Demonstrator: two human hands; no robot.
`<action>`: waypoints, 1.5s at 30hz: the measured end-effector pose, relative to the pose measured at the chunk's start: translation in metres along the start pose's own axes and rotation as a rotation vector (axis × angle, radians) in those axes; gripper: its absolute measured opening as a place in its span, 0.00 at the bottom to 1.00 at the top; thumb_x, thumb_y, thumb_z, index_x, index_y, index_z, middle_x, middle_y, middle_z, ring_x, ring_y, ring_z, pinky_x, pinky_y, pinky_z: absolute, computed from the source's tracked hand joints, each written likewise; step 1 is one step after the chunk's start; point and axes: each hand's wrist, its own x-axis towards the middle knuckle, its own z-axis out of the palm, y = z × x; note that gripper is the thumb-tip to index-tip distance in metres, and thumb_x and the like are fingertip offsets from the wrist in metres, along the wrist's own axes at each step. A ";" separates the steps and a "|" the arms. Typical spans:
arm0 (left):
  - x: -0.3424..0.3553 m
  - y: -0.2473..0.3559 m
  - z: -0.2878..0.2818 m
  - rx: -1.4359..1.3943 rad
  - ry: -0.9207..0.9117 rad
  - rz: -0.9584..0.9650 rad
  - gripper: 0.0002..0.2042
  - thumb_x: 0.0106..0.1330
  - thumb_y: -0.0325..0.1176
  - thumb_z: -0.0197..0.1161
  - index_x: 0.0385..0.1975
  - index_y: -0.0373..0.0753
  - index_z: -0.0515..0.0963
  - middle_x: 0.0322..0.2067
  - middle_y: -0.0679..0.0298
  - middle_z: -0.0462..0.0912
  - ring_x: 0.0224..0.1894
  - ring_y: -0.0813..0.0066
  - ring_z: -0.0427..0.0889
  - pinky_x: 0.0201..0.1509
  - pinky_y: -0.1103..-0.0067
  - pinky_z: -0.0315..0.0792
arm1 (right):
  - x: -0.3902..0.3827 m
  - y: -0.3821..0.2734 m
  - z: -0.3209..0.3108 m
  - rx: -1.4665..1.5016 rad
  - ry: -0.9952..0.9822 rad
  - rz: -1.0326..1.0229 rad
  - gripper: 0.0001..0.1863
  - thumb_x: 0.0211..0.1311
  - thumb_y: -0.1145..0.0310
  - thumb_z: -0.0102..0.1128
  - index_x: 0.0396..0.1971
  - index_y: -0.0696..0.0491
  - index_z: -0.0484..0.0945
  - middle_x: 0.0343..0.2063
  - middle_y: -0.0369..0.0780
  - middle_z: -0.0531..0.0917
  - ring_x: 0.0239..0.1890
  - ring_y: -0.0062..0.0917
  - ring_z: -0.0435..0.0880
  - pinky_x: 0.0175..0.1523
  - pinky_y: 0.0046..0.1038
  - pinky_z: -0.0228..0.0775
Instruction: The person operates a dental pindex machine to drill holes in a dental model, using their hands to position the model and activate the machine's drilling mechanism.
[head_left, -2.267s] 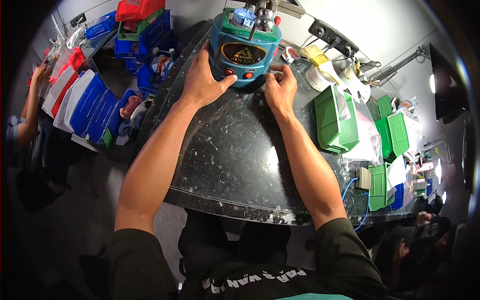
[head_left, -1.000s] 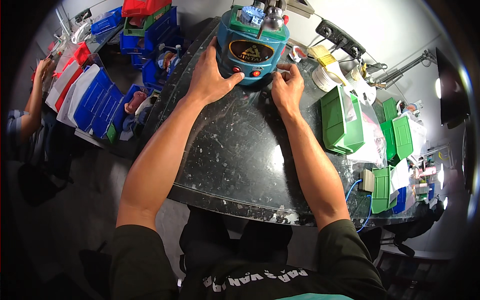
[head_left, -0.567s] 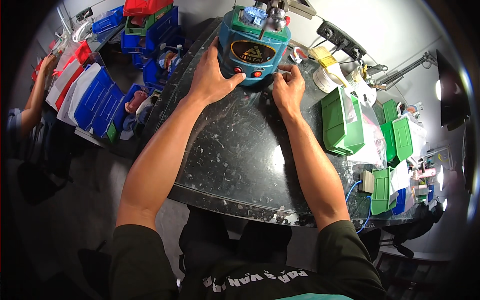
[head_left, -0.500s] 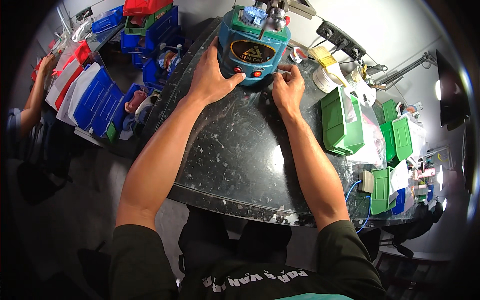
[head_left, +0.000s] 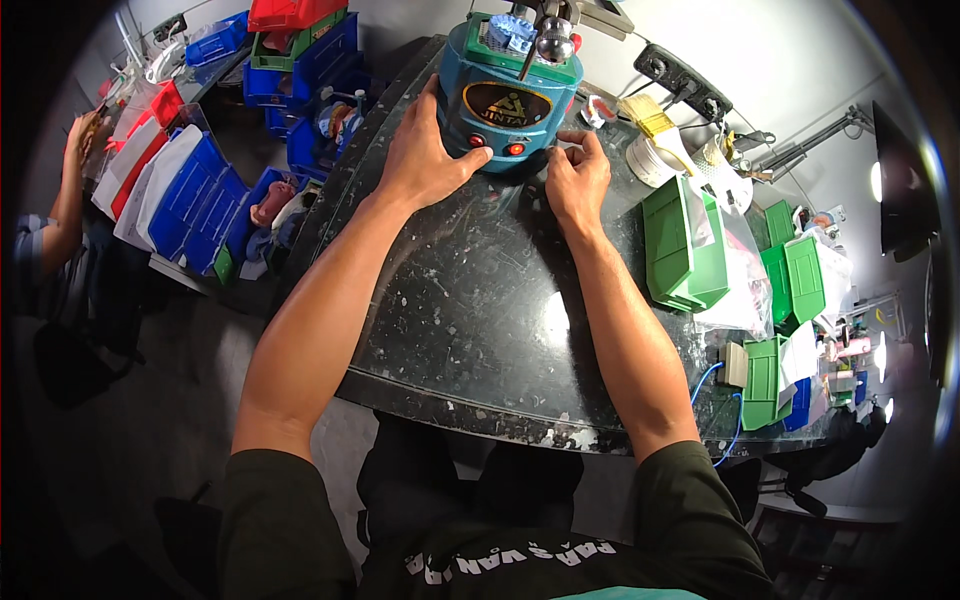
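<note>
A round teal benchtop machine (head_left: 505,110) with a dark oval label and two red buttons stands at the far side of the black worktop (head_left: 470,300). On its perforated green top sits a light blue dental model (head_left: 510,33), beside an upright metal fitting with a shiny round knob (head_left: 556,42). My left hand (head_left: 425,155) lies along the machine's left side, fingers stretched out, its thumb by the left red button (head_left: 476,141). Beside the machine's lower right edge, my right hand (head_left: 578,175) is curled closed; whatever its fingers hold, if anything, is hidden.
Right of my right hand stand a white tub (head_left: 652,160) with a brush (head_left: 648,115) and a green bin (head_left: 685,250). A power strip (head_left: 682,82) is on the back wall. Blue bins (head_left: 190,200) stack up at left, where another person's hand (head_left: 85,140) shows.
My arms and hands hold almost the same position. The blue dental model looks slightly shifted on the machine's top. At far left, the other person's hand has moved a little left and down.
</note>
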 end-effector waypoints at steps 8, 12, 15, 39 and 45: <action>0.000 0.003 0.000 0.004 -0.004 -0.004 0.54 0.54 0.42 0.80 0.77 0.31 0.52 0.73 0.39 0.64 0.75 0.42 0.65 0.79 0.58 0.63 | 0.002 0.005 0.001 0.013 0.002 -0.021 0.12 0.64 0.75 0.62 0.45 0.62 0.81 0.23 0.43 0.87 0.23 0.23 0.84 0.31 0.32 0.76; -0.001 0.000 -0.002 0.012 0.003 0.003 0.54 0.54 0.42 0.80 0.77 0.31 0.52 0.73 0.39 0.64 0.75 0.42 0.65 0.79 0.58 0.63 | -0.002 -0.003 0.001 0.033 -0.006 0.006 0.12 0.64 0.75 0.62 0.46 0.62 0.81 0.23 0.43 0.87 0.23 0.23 0.84 0.31 0.32 0.76; -0.001 0.003 -0.001 0.001 0.009 -0.011 0.52 0.55 0.40 0.80 0.77 0.32 0.54 0.72 0.41 0.66 0.75 0.44 0.66 0.79 0.59 0.62 | -0.002 -0.005 0.000 0.040 -0.014 0.041 0.12 0.63 0.75 0.62 0.45 0.62 0.81 0.23 0.43 0.87 0.24 0.24 0.85 0.33 0.32 0.76; -0.003 0.007 -0.003 -0.002 0.008 -0.069 0.52 0.55 0.41 0.80 0.77 0.31 0.54 0.72 0.39 0.66 0.75 0.44 0.66 0.80 0.59 0.60 | 0.001 0.001 0.000 -0.008 -0.012 0.004 0.12 0.62 0.75 0.63 0.45 0.61 0.81 0.23 0.42 0.86 0.26 0.23 0.83 0.36 0.31 0.75; -0.003 0.008 -0.003 -0.013 0.003 -0.084 0.53 0.56 0.42 0.80 0.77 0.29 0.53 0.72 0.38 0.65 0.75 0.42 0.65 0.80 0.59 0.60 | 0.002 0.005 0.000 0.017 -0.007 0.003 0.12 0.62 0.76 0.62 0.45 0.61 0.81 0.21 0.41 0.85 0.23 0.22 0.82 0.34 0.30 0.73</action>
